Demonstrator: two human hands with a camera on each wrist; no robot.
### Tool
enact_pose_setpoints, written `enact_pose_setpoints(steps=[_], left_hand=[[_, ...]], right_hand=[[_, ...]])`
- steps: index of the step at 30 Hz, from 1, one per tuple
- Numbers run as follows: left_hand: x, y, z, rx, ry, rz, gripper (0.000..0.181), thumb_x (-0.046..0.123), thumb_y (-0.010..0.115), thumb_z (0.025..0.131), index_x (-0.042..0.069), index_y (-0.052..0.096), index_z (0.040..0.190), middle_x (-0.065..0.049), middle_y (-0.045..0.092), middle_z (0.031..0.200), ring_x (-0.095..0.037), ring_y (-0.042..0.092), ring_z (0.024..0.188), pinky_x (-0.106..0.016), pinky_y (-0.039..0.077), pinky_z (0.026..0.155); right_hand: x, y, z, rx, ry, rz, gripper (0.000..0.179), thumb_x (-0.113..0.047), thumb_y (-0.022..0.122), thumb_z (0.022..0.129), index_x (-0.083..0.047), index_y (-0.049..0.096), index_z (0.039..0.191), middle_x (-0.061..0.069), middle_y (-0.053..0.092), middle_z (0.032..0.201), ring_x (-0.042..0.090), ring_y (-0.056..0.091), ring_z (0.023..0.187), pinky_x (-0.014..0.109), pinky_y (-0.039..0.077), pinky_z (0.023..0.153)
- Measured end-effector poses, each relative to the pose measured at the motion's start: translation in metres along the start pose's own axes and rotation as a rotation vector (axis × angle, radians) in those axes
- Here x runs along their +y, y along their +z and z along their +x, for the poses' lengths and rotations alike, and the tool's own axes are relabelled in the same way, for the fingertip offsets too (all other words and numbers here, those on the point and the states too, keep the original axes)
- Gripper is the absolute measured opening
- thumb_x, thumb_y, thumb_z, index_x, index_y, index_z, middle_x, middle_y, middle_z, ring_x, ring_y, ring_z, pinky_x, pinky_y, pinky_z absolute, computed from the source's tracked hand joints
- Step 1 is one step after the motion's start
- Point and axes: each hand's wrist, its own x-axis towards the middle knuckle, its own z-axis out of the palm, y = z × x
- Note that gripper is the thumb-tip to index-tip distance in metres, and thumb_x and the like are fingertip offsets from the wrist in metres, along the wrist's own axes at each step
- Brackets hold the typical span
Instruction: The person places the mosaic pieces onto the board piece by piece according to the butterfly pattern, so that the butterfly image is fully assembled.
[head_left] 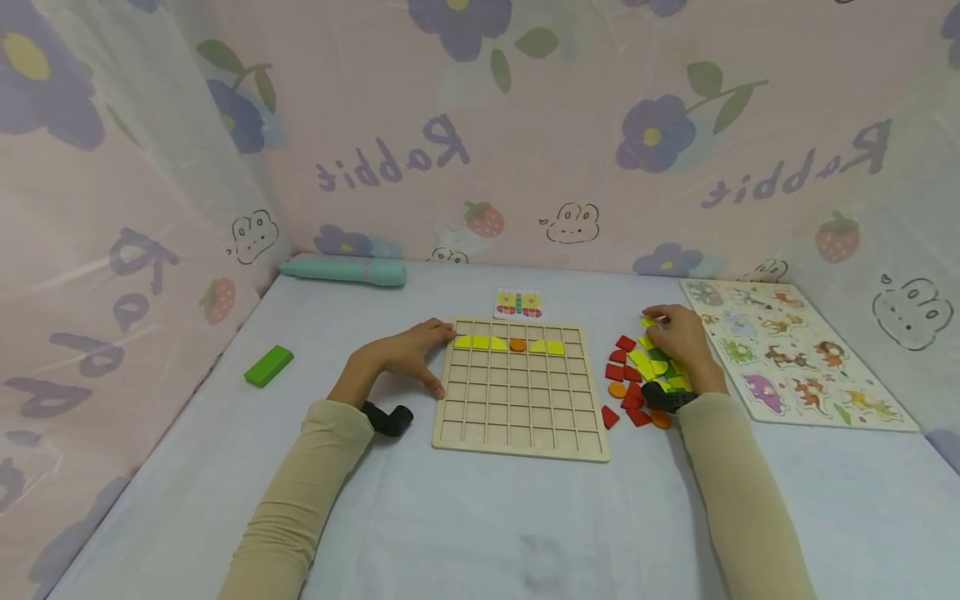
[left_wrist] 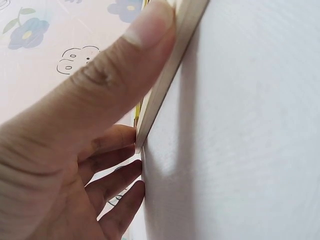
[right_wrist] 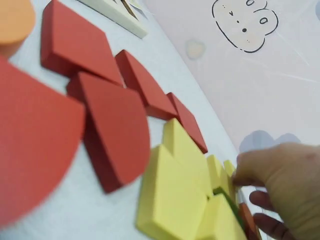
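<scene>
My left hand (head_left: 408, 350) rests at the left edge of a wooden grid board (head_left: 521, 452), its thumb (left_wrist: 150, 30) and index finger against the rim and the other fingers loosely extended. One row of the board holds yellow pieces (head_left: 482, 342) and an orange disc (head_left: 517, 345). My right hand (head_left: 678, 337) is at the far end of a pile of loose pieces, fingertips bent right at a yellow piece (head_left: 647, 322); I cannot tell whether they pinch it. Near that hand lie more yellow blocks (right_wrist: 172, 200), red blocks (right_wrist: 115, 130) and green ones.
A small pattern card (head_left: 517, 304) lies behind the board. To the right is an animal puzzle board (head_left: 795, 358). A green block (head_left: 268, 367) lies at the left, and a teal marker-shaped case (head_left: 345, 271) at the back left. Patterned curtains surround the table.
</scene>
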Motion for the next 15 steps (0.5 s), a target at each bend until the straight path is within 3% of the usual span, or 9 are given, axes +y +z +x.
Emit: enact_pose_setpoints(steps=[3,8,15], left_hand=[[0.001,-0.001,-0.001,0.0,0.0,-0.006,0.099,0.04,0.085,0.063,0.003,0.036,0.141,-0.012,0.03,0.146,-0.028,0.022,0.138,-0.043,0.022,0.112],[0.002,-0.001,-0.002,0.0,-0.009,-0.006,0.099,0.04,0.085,0.063,0.003,0.035,0.141,-0.012,0.029,0.147,-0.028,0.021,0.139,-0.044,0.022,0.113],[0.001,0.0,-0.002,-0.004,-0.021,0.006,0.1,0.04,0.084,0.065,0.004,0.032,0.143,-0.011,0.028,0.147,-0.028,0.02,0.139,-0.044,0.022,0.113]], right_hand=[[-0.002,0.002,-0.001,0.01,0.005,0.008,0.041,-0.014,0.058,0.087,0.006,0.053,0.123,0.027,0.051,0.116,0.039,0.045,0.101,0.053,0.041,0.09],[-0.005,0.004,-0.003,0.047,0.065,-0.035,0.046,-0.028,0.062,0.089,0.01,0.056,0.113,0.025,0.053,0.1,0.035,0.047,0.088,0.046,0.044,0.078],[-0.013,0.005,-0.003,0.079,0.02,-0.062,0.035,-0.022,0.061,0.09,0.008,0.061,0.107,0.025,0.061,0.094,0.032,0.054,0.08,0.043,0.046,0.071]])
